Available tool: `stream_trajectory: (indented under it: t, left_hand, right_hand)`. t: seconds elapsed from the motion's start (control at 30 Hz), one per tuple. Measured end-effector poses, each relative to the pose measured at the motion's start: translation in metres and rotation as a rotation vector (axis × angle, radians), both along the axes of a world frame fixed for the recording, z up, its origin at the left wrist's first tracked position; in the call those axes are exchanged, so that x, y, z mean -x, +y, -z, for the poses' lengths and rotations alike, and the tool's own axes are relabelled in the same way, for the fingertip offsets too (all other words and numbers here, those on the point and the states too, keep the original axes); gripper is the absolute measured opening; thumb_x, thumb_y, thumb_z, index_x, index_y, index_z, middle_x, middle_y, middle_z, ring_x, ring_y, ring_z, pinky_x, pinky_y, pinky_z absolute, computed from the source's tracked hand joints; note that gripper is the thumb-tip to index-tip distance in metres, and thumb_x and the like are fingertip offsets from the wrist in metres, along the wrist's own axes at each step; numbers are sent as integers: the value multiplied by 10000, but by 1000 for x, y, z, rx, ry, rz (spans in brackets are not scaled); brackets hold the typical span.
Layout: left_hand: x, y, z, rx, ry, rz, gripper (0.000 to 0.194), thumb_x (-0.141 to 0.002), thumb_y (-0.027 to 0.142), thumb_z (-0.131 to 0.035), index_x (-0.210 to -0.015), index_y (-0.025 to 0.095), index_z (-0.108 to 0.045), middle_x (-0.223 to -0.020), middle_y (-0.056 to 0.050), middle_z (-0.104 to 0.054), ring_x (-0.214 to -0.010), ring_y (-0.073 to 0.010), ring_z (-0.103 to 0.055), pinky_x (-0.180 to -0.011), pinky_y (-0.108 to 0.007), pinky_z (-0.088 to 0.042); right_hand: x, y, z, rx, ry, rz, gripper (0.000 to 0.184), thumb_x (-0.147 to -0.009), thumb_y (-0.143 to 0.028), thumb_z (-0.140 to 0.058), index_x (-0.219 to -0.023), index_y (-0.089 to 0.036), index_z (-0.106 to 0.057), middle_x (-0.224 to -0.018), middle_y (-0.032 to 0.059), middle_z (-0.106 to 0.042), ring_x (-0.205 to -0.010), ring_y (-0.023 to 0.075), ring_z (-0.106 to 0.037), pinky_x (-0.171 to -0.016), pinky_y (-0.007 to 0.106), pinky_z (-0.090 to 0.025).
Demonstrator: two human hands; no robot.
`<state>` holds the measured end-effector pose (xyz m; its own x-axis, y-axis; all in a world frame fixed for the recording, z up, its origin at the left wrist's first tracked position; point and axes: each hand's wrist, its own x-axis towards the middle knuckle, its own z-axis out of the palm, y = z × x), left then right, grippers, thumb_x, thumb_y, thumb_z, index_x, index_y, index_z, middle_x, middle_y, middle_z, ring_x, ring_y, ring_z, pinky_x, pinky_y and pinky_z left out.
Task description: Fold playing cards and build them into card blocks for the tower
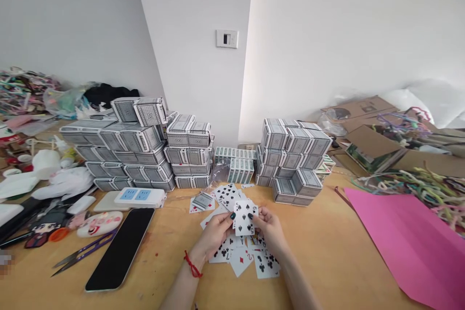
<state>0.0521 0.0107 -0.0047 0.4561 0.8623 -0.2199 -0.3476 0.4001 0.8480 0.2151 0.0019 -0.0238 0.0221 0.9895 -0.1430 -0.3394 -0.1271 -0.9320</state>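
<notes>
Between my two hands is a five of spades playing card [244, 220], with the corner of another card showing behind it at the right. My left hand [217, 232] pinches its left edge, thumb on the face. On the right edge, my right hand [268, 227] grips the same cards, thumb also on top. Loose playing cards [241, 260] lie spread face up on the table under and around my hands, among them clubs and a two of diamonds. One small card lies back up [202, 200] on the pile's left side.
Grey-patterned card blocks are stacked at the left [138, 155] and right [290, 155], with green-edged boxes [235, 162] between. A black phone [119, 249] and thread snips [85, 252] lie at left. Pink paper [410, 242], cardboard [378, 140] and tangled cords [417, 184] occupy the right.
</notes>
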Motion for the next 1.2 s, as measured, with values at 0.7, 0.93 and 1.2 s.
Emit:
stream_trajectory:
  t: [0.7,0.93,1.2]
  left_hand:
    - [2,1,-5,70,-20,-53,289,-655,366,-707,-817,131,-658,-865,-102,-684,-898,-237,-617,-791,-341,-484]
    - [-2,1,-5,58,13,-69,313,-628,373,-723,-809,125,-666,-810,-92,-686,-855,-229,-626,-756,-321,-488]
    - [-3,2,-3,31,47,-70,326,-617,386,-730,-789,112,-688,-704,-69,-673,-702,-175,-617,-661,-270,-475]
  right_hand:
    - [2,-1,-1,-4,100,-59,292,-621,-325,-728,-842,-166,-621,-697,23,-685,-563,141,-605,-546,244,-453]
    - [1,1,6,-14,77,-45,321,-612,-321,-736,-861,-156,-619,-671,21,-680,-536,139,-595,-512,236,-440]
    - [2,0,3,-12,68,-41,349,-594,-346,-748,-852,-158,-607,-667,21,-684,-536,142,-602,-511,233,-447]
